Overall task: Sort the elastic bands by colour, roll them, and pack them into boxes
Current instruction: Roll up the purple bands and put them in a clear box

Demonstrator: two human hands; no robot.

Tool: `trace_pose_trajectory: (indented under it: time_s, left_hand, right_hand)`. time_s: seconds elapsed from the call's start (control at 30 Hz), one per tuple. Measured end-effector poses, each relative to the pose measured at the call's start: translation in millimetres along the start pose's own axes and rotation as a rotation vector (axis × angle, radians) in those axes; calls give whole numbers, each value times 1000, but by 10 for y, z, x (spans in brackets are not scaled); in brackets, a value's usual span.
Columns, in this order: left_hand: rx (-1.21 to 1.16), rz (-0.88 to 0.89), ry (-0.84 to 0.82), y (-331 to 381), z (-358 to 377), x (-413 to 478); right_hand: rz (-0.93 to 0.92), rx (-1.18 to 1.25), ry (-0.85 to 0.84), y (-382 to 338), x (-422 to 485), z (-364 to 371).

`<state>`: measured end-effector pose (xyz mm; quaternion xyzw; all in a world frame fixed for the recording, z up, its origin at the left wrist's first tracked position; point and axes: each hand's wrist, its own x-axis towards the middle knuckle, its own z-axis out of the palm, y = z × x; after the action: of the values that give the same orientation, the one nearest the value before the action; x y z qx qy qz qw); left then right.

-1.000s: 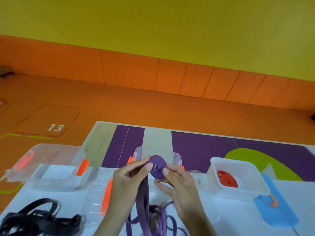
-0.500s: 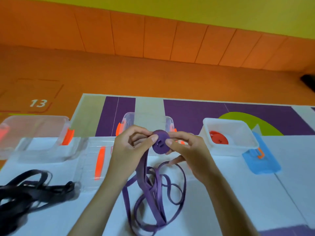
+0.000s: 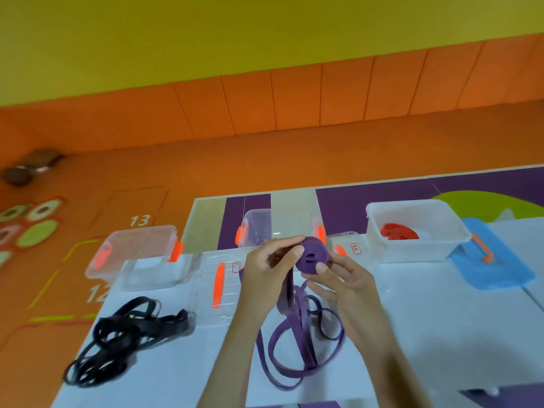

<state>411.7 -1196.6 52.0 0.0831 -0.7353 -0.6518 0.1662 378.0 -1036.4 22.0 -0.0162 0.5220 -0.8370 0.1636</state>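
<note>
I see both hands raised close together over the white table (image 3: 441,319), each clamped on the purple roll (image 3: 312,256): the left hand (image 3: 266,269) curls over its left side and the right hand (image 3: 343,282) pinches its lower right edge. The loose purple band (image 3: 297,348) hangs from the roll and loops on the table between the forearms. A clear box (image 3: 279,228) stands just behind the roll. To the right, a white box (image 3: 418,248) holds a red roll (image 3: 397,232). The black bands (image 3: 117,334) lie heaped at the left.
</note>
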Motion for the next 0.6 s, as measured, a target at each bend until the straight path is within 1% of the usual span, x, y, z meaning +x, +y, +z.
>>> trace_pose_trajectory:
  time_s: [0.1,0.17,0.27,0.37,0.43,0.6]
  left_hand:
    - [1,30,26,31,53,-169]
    - [-15,65,73,43,39,-243]
    - [-44,38,148,58,14,-314]
    - [-5,38,194,51,-20,-322]
    - [26,50,189,52,-58,-287]
    - [-82,-30,147,92,-283,-117]
  right_hand:
    - [28,-51,-83,-129,-112,-77]
    - [35,-143,-165,-230,-144,-88]
    - [51,-239,-223,-338,-146,-35]
    - [62,-231,-188,-409,-115,94]
    - [43,-231,-153,-432,-71,178]
    - [50,-117,-131,-351,60,360]
